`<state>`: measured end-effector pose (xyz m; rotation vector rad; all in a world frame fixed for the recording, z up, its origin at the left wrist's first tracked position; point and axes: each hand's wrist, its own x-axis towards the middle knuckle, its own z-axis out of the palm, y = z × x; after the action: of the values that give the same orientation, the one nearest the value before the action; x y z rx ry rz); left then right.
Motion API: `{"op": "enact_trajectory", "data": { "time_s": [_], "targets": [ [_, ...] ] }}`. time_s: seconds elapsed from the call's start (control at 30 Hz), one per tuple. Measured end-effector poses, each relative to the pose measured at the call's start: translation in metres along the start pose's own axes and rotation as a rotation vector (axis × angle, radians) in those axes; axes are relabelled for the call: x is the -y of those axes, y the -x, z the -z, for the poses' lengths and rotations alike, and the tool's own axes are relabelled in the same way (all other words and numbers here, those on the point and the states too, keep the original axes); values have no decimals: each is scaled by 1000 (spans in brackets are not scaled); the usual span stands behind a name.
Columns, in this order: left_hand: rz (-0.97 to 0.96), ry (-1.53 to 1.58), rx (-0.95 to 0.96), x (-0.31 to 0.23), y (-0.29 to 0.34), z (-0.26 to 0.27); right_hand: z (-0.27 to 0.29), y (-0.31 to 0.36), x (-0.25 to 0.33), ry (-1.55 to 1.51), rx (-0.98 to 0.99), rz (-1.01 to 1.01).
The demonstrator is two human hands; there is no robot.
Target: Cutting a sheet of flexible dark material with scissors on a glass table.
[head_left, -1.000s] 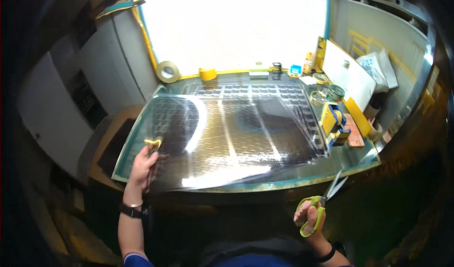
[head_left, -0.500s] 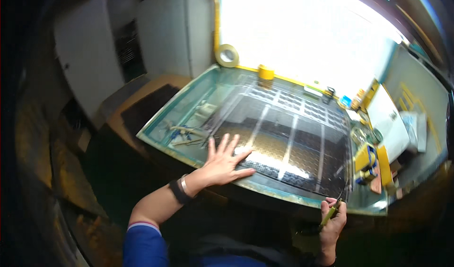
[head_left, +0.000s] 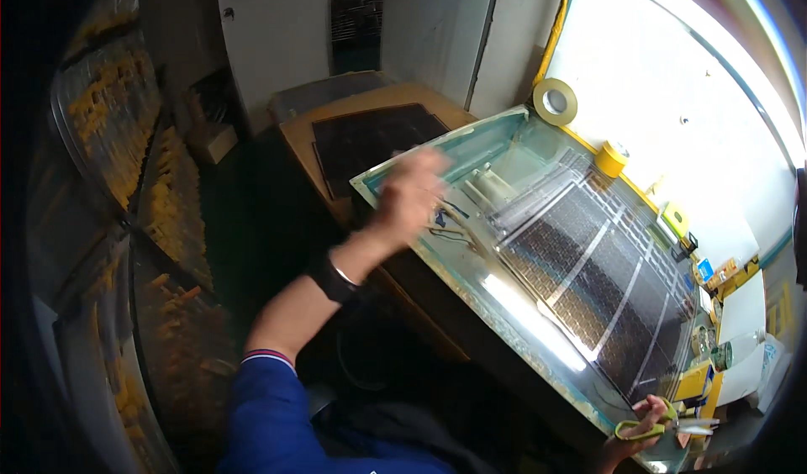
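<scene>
While the right hand (head_left: 646, 422) curls its fingers round green-handled scissors (head_left: 672, 424), blades pointing right, the dark sheet (head_left: 601, 268) lies lengthwise down the counter (head_left: 471, 271) toward it, the nearer hand; the blurred left hand (head_left: 410, 195) looks empty, its spread unclear.

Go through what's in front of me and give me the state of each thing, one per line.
Left hand: raised, motion-blurred, finger pose unclear
Right hand: closed around scissors handles
Green-handled scissors: held, blades seemingly slightly apart
Dark patterned sheet: lying flat on the glass-topped table
Wide tape roll: standing on edge
Yellow tape roll: at the table's back edge
White back panel: brightly lit
</scene>
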<state>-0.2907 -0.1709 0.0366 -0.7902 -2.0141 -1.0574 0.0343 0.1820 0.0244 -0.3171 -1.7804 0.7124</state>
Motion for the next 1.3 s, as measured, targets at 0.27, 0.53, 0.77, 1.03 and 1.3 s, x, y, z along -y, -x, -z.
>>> {"op": "enact_trajectory", "data": {
  "time_s": [0.27,0.53,0.77,1.03,1.3],
  "targets": [
    [996,-606,188,232,111,63,-20,-12,25,226,93,192],
    [716,-620,413,273,88,12,-36,-17,22,265,76,289],
    [557,-696,678,316,125,3,-13,-7,-2,408,73,274],
    [458,-661,916,212,96,44,-44,-24,44,616,260,504],
    [427,-387,849,236,95,35,-25,-13,28,220,59,149]
  ]
}}
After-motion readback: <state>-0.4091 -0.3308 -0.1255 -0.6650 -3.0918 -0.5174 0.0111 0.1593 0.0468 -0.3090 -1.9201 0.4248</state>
